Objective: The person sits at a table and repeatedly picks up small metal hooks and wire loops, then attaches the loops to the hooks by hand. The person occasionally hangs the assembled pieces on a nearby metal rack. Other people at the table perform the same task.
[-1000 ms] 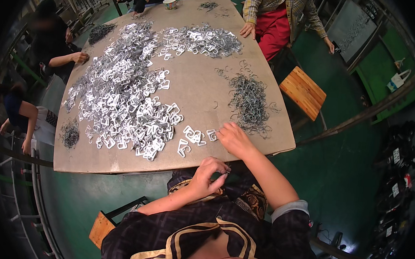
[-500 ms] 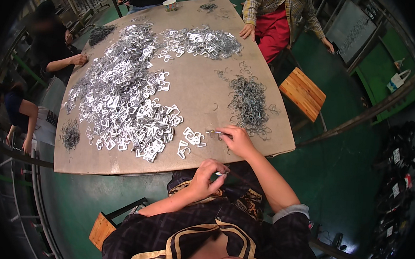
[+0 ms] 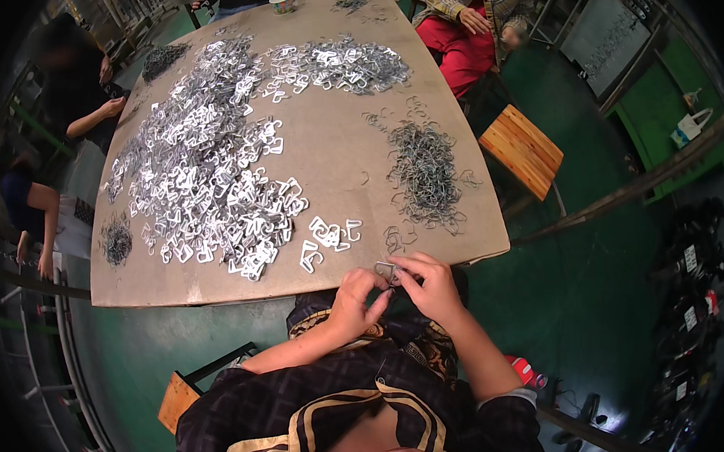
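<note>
Just over the table's near edge, my left hand (image 3: 355, 304) and my right hand (image 3: 434, 287) come together, fingertips nearly touching. Between them is a small silver metal clip (image 3: 386, 269), pinched by the left thumb and fingers. The right hand's fingers are closed at the clip's right side; whether they hold a separate small wire piece cannot be made out. A few loose silver clips (image 3: 331, 234) lie on the table ahead of my left hand. Beyond my right hand is a heap of thin, curved wire hooks (image 3: 423, 176), with several strays close to my fingers.
A large heap of silver clips (image 3: 205, 142) covers the left of the brown tabletop (image 3: 333, 150); a smaller one (image 3: 351, 64) lies far off. A paper tub (image 3: 282, 3) stands at the far edge. Other people are around the table. A wooden stool (image 3: 522, 150) stands right.
My right hand has drawn back from beside the loose clips to meet my left hand. A further clip now lies at that group's right. The person at the far right has lifted a hand off the table.
</note>
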{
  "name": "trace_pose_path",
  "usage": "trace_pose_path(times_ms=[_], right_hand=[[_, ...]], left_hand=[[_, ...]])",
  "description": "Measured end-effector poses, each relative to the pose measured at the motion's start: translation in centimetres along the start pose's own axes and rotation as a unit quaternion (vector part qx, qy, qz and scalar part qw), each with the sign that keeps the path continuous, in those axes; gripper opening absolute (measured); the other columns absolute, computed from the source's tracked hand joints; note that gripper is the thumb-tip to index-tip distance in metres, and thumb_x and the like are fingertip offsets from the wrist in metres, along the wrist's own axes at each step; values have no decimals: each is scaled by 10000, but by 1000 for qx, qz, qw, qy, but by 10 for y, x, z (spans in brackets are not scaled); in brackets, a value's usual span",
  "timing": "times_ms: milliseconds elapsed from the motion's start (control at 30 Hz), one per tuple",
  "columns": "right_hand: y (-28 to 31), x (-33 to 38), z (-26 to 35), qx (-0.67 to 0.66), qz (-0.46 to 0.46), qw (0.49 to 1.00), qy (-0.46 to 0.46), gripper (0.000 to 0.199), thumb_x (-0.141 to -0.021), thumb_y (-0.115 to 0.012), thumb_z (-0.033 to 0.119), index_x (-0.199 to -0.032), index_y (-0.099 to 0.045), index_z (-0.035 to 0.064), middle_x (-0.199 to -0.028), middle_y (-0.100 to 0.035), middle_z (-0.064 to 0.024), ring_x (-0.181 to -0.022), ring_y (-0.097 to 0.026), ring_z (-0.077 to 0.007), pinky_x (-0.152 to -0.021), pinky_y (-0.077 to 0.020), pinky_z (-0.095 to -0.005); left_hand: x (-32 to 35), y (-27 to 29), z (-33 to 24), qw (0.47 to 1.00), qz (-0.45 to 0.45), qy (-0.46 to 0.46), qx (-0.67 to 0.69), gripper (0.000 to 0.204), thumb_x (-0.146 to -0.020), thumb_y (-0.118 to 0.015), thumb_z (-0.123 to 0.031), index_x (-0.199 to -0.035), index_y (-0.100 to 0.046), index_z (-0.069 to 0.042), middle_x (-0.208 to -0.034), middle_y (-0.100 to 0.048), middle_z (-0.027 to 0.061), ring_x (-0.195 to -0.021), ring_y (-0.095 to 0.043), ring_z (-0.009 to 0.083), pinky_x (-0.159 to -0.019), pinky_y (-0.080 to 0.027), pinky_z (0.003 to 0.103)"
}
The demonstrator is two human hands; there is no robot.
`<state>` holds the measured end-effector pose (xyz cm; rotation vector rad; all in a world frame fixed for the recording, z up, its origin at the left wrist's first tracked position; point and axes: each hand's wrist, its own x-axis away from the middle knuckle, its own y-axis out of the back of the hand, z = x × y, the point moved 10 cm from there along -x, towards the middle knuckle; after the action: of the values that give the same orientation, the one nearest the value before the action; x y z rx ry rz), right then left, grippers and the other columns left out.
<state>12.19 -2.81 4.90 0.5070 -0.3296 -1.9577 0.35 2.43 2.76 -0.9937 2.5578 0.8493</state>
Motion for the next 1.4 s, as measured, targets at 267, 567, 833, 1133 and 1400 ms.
trace_pose_path(times_ms=[267, 567, 833, 1133, 1400], right_hand=[[8, 19, 25, 90, -68, 990, 80, 250, -836, -637, -20, -1076, -688, 26, -832, -628, -125, -695, -656, -311, -601, -525, -371], [24, 38, 21, 88, -118, 987, 67, 239, -837, -633, -37, -1066, -681, 14, -869, -639, -120, -748, -674, -317, -636, -543, -377], [19, 46, 17, 92, -104, 988, 60, 276, -837, -620, -51, -1100, -671, 15, -923, -643, -125, -802, -673, -323, -681, -547, -385], [12, 48, 13, 74, -95, 991, 58, 279, -830, -622, -52, -1098, -670, 8, -934, -647, -127, -802, -671, -324, -688, -544, -382], [2, 45, 7, 56, -97, 992, 61, 268, -831, -622, -49, -1091, -667, 4, -915, -637, -137, -767, -659, -329, -669, -533, -381]], left_hand=[[-5, -8, -7, 997, 73, -28, -26, 193, -746, -741, -14, -884, -609, -37, -862, -634, 118, -831, -603, 329, -757, -466, 395], [-84, 1, 82, 983, 91, 130, -97, 115, -807, -717, -98, -885, -683, -19, -891, -683, 155, -833, -655, 326, -756, -513, 369], [-149, -49, 120, 934, 62, 74, -345, 184, -824, -688, -176, -878, -653, -4, -913, -655, 185, -875, -630, 366, -775, -500, 465], [-116, -8, 120, 964, 17, 68, -258, 146, -870, -598, -91, -978, -613, 6, -935, -632, 209, -904, -601, 403, -784, -482, 461], [-66, 16, 89, 953, -17, 75, -293, 83, -869, -618, -72, -929, -637, -19, -892, -619, 178, -869, -608, 383, -745, -487, 448]])
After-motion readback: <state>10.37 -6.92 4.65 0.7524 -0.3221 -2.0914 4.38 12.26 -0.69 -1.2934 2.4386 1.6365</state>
